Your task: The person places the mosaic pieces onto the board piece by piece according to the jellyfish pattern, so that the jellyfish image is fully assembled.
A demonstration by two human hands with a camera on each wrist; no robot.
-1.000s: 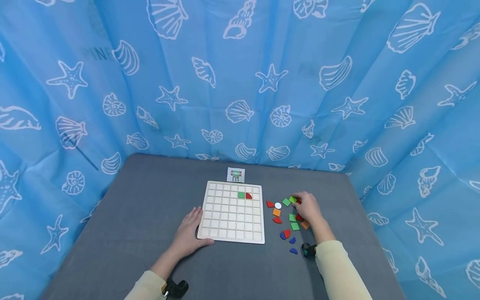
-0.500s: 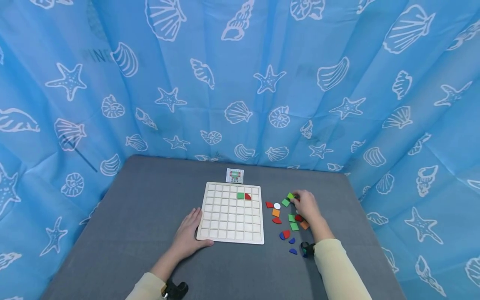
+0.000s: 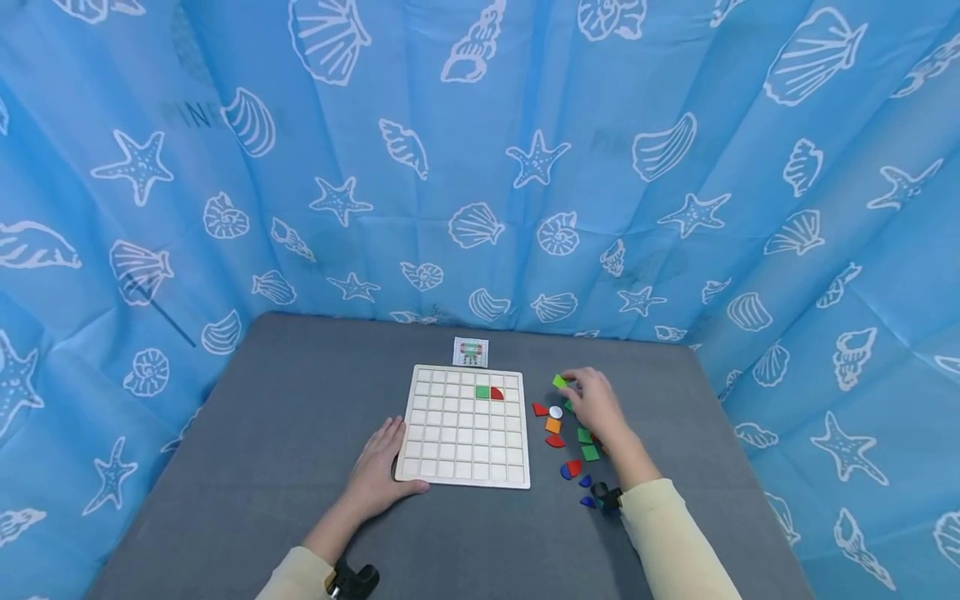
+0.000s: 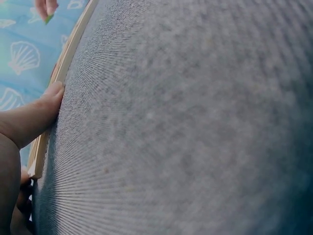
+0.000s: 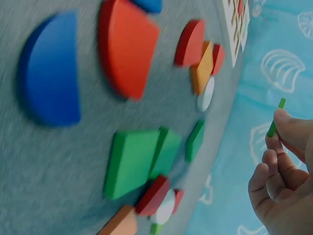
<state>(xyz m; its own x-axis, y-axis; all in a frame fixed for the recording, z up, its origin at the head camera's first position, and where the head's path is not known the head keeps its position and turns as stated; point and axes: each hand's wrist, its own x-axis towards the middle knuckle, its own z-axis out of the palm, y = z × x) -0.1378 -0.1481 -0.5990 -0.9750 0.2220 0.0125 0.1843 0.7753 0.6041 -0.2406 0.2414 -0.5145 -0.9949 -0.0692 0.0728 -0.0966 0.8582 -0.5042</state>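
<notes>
1. The right hand [image 3: 596,402] has risen from the pile of loose pieces [image 3: 572,442] and moved toward the wooden grid board [image 3: 463,427]; it now sits nearer the board's far right corner than it did a second ago.
2. A green square piece [image 3: 560,382], earlier lying at the far edge of the pile under the fingertips, is now pinched in that hand and lifted clear of the pile, on the board side of the hand.
3. With the hand shifted, the red and orange pieces at the pile's right side are now covered by the wrist.
</notes>
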